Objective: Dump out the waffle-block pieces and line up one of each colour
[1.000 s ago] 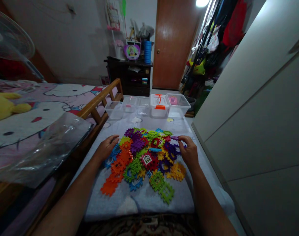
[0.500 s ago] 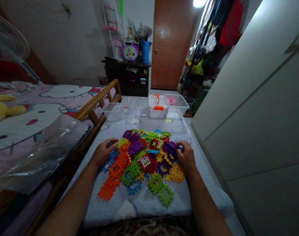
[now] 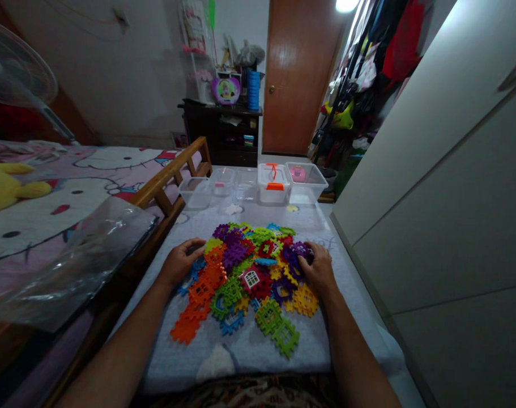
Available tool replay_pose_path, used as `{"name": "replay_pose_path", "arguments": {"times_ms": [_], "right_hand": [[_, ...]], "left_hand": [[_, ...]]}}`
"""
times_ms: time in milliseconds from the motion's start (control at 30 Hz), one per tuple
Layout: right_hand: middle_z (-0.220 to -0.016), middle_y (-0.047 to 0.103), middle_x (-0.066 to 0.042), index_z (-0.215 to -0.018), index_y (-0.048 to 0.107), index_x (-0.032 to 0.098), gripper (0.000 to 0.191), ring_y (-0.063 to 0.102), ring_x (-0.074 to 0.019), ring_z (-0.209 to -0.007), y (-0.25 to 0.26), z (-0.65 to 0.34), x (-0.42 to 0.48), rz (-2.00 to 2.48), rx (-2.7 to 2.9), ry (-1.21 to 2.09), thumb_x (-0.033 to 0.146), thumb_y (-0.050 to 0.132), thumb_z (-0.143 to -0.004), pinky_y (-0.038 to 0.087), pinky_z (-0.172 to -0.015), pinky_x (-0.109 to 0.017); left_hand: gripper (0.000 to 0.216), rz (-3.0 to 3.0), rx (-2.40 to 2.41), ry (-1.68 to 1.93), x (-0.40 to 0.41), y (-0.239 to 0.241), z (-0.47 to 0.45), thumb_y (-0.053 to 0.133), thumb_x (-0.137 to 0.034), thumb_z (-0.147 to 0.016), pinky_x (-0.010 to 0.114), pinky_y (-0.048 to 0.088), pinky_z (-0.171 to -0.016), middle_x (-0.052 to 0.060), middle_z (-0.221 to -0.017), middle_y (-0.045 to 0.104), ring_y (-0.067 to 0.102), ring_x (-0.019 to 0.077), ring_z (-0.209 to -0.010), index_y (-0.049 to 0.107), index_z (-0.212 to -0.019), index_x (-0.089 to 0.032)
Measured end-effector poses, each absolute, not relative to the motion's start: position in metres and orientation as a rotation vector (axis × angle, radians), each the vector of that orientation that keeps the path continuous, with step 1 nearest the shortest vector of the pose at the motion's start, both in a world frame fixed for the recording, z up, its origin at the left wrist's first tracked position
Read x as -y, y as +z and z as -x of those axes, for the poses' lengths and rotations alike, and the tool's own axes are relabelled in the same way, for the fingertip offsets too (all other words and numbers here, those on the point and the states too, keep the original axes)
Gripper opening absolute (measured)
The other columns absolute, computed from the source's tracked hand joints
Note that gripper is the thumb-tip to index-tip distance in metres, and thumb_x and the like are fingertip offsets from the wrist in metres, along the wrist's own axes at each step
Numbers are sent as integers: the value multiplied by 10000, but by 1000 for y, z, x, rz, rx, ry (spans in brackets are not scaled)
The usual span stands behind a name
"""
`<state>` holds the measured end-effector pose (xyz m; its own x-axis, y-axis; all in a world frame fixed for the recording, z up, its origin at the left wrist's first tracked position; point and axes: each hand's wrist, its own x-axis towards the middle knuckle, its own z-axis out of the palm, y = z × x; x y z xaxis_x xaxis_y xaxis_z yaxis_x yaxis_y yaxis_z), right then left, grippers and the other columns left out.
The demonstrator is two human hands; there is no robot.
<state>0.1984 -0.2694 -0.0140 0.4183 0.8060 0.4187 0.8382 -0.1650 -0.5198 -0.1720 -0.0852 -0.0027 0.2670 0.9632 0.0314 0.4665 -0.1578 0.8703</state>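
A heap of interlocking plastic building blocks with toothed edges lies on the cloth-covered table. At its left edge my left hand (image 3: 182,263) rests with fingers stretched out and apart, beside a yellow-green block (image 3: 213,245) and orange blocks (image 3: 201,288). My right hand (image 3: 320,266) is at the right edge, thumb and fingers spread against purple blocks (image 3: 299,249); its fingertips are partly hidden. A red block with a white window (image 3: 251,278) sits mid-heap. Joined green blocks (image 3: 278,328) lie nearest my body.
Clear plastic boxes (image 3: 195,192) line the table's far end, along with a white lidded box with orange clips (image 3: 273,195) and an open box (image 3: 311,194) containing something pink. A wooden bed rail (image 3: 173,175) runs along the left; a pale cabinet (image 3: 419,187) stands close on the right.
My right hand has shifted slightly inward over the purple blocks, its thumb now farther left. The left hand stays almost where it was. The view has moved a little.
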Motion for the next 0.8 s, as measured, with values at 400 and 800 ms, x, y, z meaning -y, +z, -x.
{"name": "replay_pose_path", "arguments": {"times_ms": [400, 800], "right_hand": [[-1123, 684, -109, -1082, 652, 220, 246, 594, -284, -1103, 31, -147, 260, 1632, 1516, 83, 327, 678, -862, 456, -1000, -474], [-1152, 705, -103, -1065, 676, 227, 200, 614, -273, -1120, 33, -149, 262, 1606, 1566, 178, 267, 606, -881, 454, -1019, -488]], "left_hand": [[542, -1767, -1285, 834, 88, -2, 171, 683, -654, -675, 440, 450, -1063, 96, -1079, 760, 667, 306, -1099, 736, -955, -192], [529, -1727, -1252, 863, 86, -7, 171, 695, -625, -682, 434, 482, -1028, 103, -1061, 760, 687, 297, -1054, 734, -961, -177]]}}
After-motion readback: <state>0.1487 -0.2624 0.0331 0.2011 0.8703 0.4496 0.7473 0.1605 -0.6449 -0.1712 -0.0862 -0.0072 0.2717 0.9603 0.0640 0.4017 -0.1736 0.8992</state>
